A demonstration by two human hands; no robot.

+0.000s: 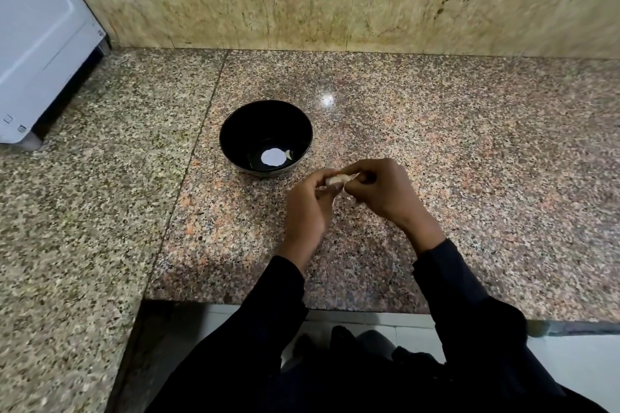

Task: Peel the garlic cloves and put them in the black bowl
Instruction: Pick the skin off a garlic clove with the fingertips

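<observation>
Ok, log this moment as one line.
step: peeling | both hands pinch clove above counter | bowl: one peeled clove inside

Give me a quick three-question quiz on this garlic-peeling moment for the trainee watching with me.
1. True or false: the black bowl already holds at least one peeled clove.
2. The garlic being worked on is held by: A) the left hand only, B) both hands, C) neither hand.
3. Relative to the hands, where does the bowl sit on the counter?

Key:
1. True; a pale clove lies near the bowl's bottom, beside a bright reflection.
2. B; the left hand and the right hand pinch it between their fingertips, above the counter.
3. Farther from the person and to the left of the hands.
</observation>
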